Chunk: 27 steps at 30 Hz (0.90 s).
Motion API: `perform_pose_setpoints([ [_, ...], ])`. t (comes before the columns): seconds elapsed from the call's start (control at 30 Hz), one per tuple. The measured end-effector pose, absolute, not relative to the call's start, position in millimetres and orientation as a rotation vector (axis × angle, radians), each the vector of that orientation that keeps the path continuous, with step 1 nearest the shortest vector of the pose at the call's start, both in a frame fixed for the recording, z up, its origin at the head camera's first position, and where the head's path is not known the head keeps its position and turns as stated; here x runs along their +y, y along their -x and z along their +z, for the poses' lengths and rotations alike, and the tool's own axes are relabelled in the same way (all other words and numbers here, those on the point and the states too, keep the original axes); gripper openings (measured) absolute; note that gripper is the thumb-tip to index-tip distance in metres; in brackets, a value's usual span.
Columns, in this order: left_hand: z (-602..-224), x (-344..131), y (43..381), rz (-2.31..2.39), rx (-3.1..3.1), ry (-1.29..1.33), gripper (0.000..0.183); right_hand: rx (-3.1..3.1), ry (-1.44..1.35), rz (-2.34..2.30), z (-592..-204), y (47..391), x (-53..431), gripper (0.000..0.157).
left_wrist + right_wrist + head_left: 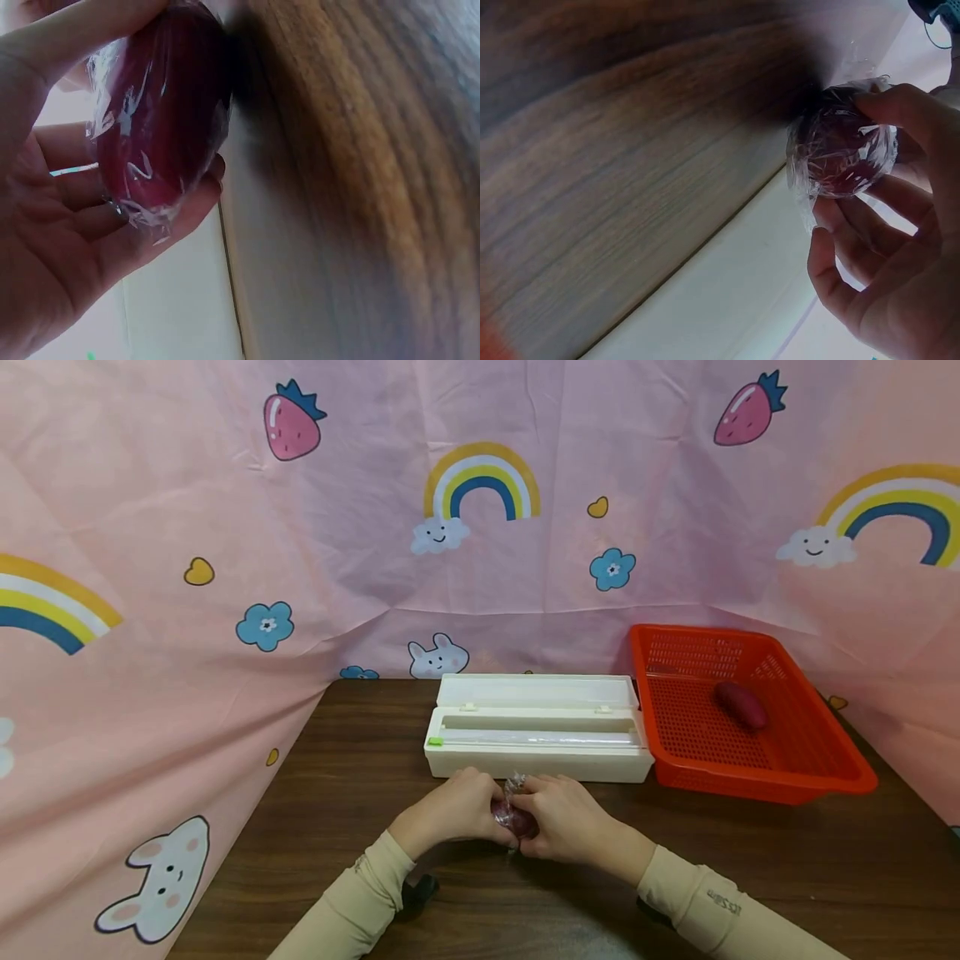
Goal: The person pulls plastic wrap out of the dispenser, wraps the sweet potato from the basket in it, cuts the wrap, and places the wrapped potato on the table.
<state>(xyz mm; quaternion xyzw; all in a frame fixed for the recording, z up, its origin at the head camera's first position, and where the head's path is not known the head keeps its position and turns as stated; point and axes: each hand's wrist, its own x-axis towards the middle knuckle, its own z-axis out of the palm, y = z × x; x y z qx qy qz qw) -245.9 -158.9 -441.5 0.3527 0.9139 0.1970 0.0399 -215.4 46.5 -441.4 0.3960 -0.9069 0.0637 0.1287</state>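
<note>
A purple-red sweet potato (516, 819) in crinkled clear plastic wrap is between the two hands, just above the wooden table. My left hand (459, 807) grips one end, with the thumb across the sweet potato (169, 112) and fingers behind it in the left wrist view. From the other side my right hand (564, 820) holds it, its thumb pressing on the wrapped end of the sweet potato (845, 150). A loose tuft of plastic wrap (515, 783) sticks up between the hands. The fingers hide much of the sweet potato in the head view.
Directly behind the hands stands a white cling film box (540, 764), lid raised, with a roll of film (540, 737) inside. To its right is a red plastic basket (757, 785) holding another sweet potato (741, 705). A printed pink cloth (480, 585) hangs behind the table (315, 827).
</note>
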Motion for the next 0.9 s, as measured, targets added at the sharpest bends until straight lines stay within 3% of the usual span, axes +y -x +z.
perform_pose_setpoints([
  [0.17,-440.3,-158.8,243.1,0.549,2.817,-1.111,0.035,-2.670,-1.129,0.319,-437.7,211.0,51.1,0.048],
  [0.37,-435.8,-157.8,240.7,0.518,2.816,-1.122,0.036,-2.662,-0.976,0.568,-433.8,210.1,62.8,0.034],
  [0.57,-435.3,-156.6,240.5,0.442,2.820,-1.132,0.041,-2.728,-0.903,0.709,-437.3,220.7,70.7,0.065],
  [0.63,-436.0,-156.3,240.1,0.434,2.812,-1.135,0.040,-2.759,-0.937,0.790,-439.4,223.8,71.4,0.069],
  [0.9,-436.6,-157.2,240.2,0.423,2.819,-1.132,0.037,-2.679,-1.145,0.980,-441.1,224.6,65.6,0.050],
])
